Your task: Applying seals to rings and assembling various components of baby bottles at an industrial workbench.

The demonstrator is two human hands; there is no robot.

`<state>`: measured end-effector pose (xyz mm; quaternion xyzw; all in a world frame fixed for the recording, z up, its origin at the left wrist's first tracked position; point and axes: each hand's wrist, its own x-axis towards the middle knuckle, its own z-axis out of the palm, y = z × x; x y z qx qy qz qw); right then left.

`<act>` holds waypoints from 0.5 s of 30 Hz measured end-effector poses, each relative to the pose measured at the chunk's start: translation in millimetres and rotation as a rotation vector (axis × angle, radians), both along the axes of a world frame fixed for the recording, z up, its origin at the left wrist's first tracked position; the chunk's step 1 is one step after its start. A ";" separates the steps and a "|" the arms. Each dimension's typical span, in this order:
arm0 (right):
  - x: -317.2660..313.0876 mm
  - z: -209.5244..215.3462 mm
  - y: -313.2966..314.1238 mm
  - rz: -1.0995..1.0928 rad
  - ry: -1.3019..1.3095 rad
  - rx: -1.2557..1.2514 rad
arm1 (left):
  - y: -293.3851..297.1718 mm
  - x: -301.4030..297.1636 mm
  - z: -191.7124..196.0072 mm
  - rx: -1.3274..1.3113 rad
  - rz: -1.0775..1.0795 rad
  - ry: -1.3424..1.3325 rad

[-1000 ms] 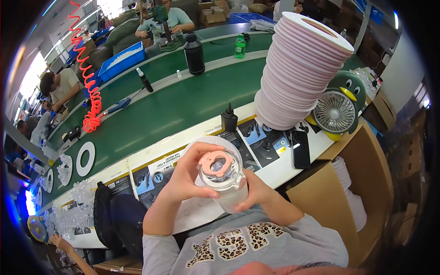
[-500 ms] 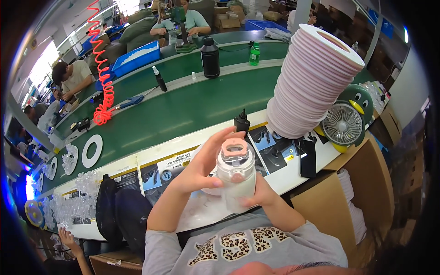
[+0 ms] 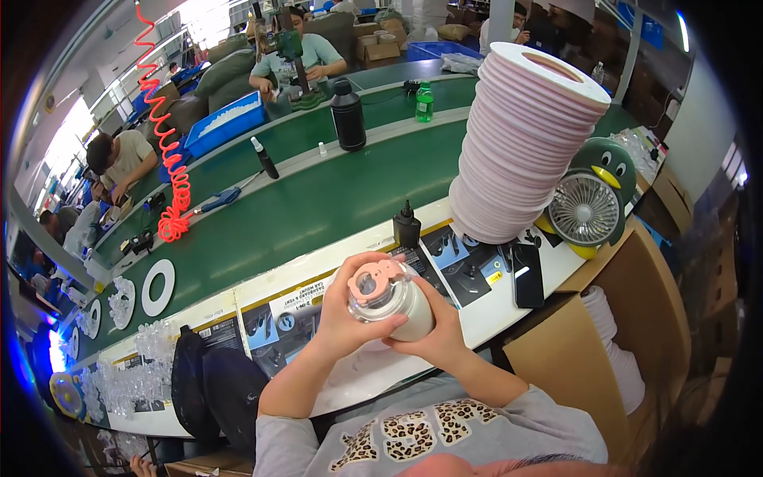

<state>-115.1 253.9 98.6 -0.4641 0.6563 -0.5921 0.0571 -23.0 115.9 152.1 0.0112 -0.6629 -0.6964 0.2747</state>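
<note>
Both hands are round a water bottle [image 3: 416,315] with a white body, a clear top and a pink flip cap. My left hand [image 3: 340,316] grips the clear top, its fingers curled over the far side and the thumb across the near side. Lower down, my right hand [image 3: 442,324] wraps the white body from the right. The bottle leans to the left above the white worktop, so the cap shows from above. Just beyond it stands a small black dropper bottle [image 3: 406,226].
A tall stack of white rings [image 3: 528,143] stands to the right, beside a penguin-shaped fan [image 3: 586,208] and a black phone [image 3: 528,276]. Clear plastic parts [image 3: 131,381] cover the left end. Beyond runs a green conveyor belt [image 3: 318,215]. An open cardboard box [image 3: 556,362] sits at lower right.
The bottle has tipped from nearly upright towards the left. My left hand has moved from open beside it to gripping its top, and my right hand has closed further round the body.
</note>
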 end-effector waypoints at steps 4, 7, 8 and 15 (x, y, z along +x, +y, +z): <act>-2.1 -1.2 4.0 0.096 -0.103 -0.028 | -2.3 1.9 2.0 -0.104 -0.060 0.008; -0.9 -5.9 5.1 0.169 -0.134 -0.019 | -4.1 9.4 -0.1 -0.216 -0.075 0.014; 0.5 -4.3 5.3 0.203 -0.163 -0.002 | -4.0 14.1 3.7 -0.272 -0.073 0.042; 6.7 8.6 14.4 0.227 -0.497 0.035 | 8.5 17.5 14.6 -0.425 -0.046 0.073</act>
